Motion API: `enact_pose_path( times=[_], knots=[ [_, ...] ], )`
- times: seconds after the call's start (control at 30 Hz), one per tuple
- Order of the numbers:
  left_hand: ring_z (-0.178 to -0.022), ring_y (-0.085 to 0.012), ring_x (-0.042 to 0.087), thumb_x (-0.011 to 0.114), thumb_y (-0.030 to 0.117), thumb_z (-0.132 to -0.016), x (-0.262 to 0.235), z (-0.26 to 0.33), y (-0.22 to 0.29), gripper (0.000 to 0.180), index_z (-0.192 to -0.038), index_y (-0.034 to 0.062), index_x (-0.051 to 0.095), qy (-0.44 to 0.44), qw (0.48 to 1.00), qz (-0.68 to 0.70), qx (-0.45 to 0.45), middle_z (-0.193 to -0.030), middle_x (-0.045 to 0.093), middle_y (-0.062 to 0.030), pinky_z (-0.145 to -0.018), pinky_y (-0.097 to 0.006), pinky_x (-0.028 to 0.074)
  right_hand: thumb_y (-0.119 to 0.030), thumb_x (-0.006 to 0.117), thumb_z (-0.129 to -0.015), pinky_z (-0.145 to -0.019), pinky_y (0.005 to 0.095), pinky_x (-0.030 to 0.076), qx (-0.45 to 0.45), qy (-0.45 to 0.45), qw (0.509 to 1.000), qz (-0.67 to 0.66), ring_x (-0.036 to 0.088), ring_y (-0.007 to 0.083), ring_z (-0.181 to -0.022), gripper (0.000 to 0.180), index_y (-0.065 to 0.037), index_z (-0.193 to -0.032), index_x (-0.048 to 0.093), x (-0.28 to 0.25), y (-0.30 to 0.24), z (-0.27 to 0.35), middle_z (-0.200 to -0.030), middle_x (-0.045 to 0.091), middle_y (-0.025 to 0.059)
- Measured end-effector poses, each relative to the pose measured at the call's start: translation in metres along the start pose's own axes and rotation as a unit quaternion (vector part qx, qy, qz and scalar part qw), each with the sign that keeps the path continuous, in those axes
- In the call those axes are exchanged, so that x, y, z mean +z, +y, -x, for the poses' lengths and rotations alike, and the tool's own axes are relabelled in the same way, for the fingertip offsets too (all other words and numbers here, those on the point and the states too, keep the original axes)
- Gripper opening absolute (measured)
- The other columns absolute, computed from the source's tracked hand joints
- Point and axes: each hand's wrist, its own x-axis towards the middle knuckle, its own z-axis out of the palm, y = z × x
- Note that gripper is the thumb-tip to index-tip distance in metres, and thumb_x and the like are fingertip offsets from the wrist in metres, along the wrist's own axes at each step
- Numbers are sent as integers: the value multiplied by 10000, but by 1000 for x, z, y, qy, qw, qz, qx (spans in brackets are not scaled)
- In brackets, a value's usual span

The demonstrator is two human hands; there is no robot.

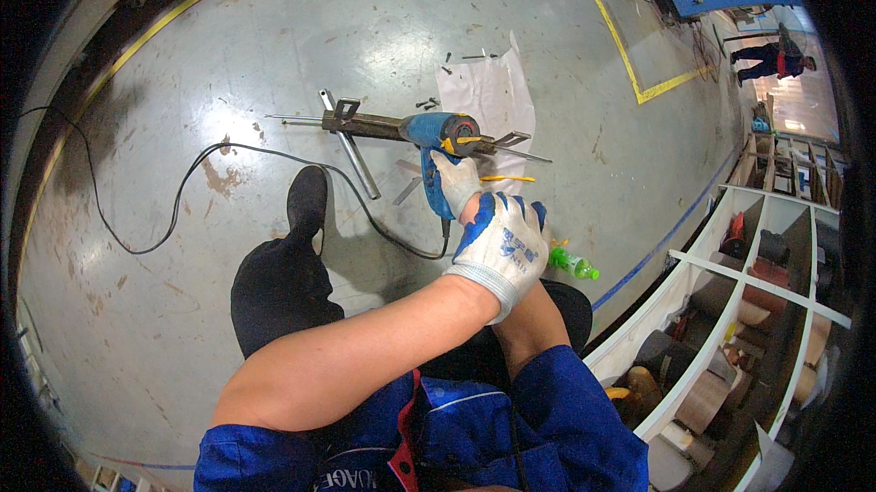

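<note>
My right hand, in a white glove, is closed around the pistol grip of a blue corded power tool. My left hand, in a white glove with blue-coated fingers, crosses over it and wraps around my right wrist; its fingertips are partly hidden. Behind the tool lies a dark bar-shaped metal piece with a thin rod sticking out to the left and upright brackets at its ends. A silver tube passes beneath that bar. The tool's black cord runs left across the floor.
A white sheet lies on the grey floor with several dark bolts near it. A yellow pencil-like stick and green bottle are right of the tool. White shelving with rolls stands right. Another person is far right.
</note>
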Motion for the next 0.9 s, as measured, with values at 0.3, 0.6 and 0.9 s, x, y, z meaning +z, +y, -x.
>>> enact_pose_path(
  times=[0.3, 0.6, 0.9],
  knots=[
    [-968, -342, 650, 572, 183, -908, -6, 1, 0, 455, -1314, -9, 639, -11, 1000, -14, 5, -1086, 701, -195, -849, -471, 466, -247, 738, -945, -570, 290, 495, 30, -26, 999, -35, 617, 125, -622, 175, -79, -975, 703, -3, 3, -3, -776, 667, -2],
    [-991, -357, 649, 576, 186, -902, -8, 3, -1, 466, -1321, -10, 633, -8, 1000, -24, 14, -1094, 696, -209, -857, -484, 463, -262, 764, -915, -633, 302, 525, 11, 7, 1000, 0, 643, 143, -685, 258, -44, -1044, 719, 2, 7, -9, -844, 695, 24],
    [-973, -338, 655, 587, 195, -898, -4, 1, 0, 477, -1318, -27, 625, -5, 1000, -22, 4, -1073, 701, -193, -858, -468, 469, -312, 752, -926, -646, 313, 520, 29, 0, 999, 38, 649, 153, -716, 322, -31, -1078, 713, -6, 4, -5, -874, 700, 31]
  ],
)
